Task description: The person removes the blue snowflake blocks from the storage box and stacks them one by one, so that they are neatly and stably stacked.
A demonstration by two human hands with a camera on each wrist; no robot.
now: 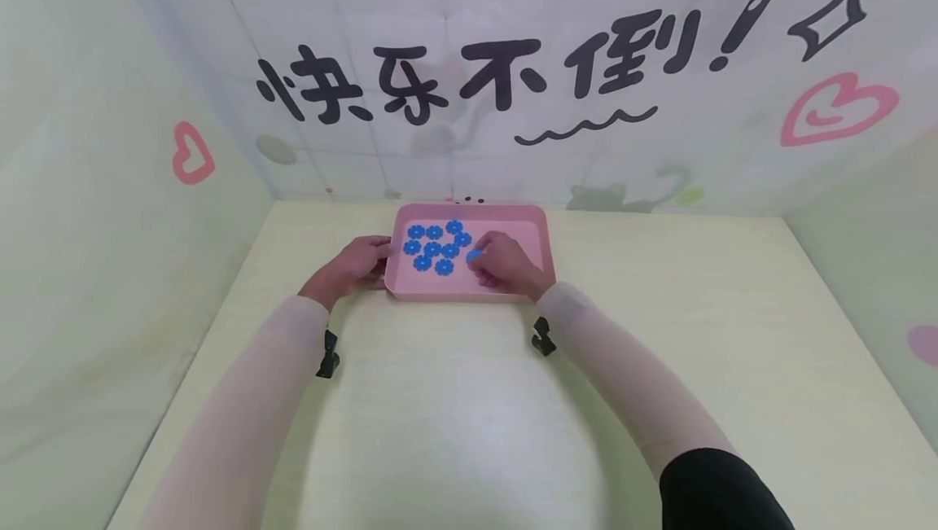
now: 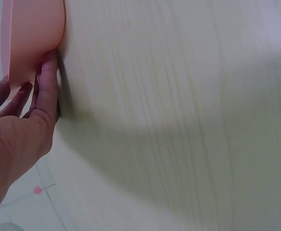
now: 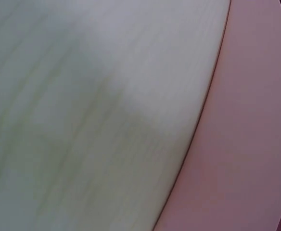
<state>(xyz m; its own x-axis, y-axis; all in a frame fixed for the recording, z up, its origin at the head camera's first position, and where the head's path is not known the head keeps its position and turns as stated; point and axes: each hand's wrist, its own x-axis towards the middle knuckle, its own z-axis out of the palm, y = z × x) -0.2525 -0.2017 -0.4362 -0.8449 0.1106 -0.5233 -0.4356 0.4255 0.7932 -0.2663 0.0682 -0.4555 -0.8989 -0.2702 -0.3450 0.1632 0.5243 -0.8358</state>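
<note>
A shallow pink tray (image 1: 526,234) lies on the table against the back wall. Several blue flower-shaped pieces (image 1: 433,249) are spread over its left half. At the tray's left end, my left hand (image 1: 355,263) holds the side, thumb by the rim; the left wrist view shows its fingers against the tray's outer wall (image 2: 37,31). My right hand (image 1: 509,263) reaches over the front rim and pinches one blue flower-shaped piece (image 1: 473,255) between thumb and fingers. Only the tray's outer side (image 3: 241,110) and some table fill most of the right wrist view, where the fingers' grip is hidden.
The pale wood-grain table (image 1: 454,416) stretches in front of the tray and to both sides. Behind it hangs a white printed cloth (image 1: 454,155) with dark lettering, and similar cloth walls close off the left and right. Black wrist mounts (image 1: 544,337) sit below the forearms.
</note>
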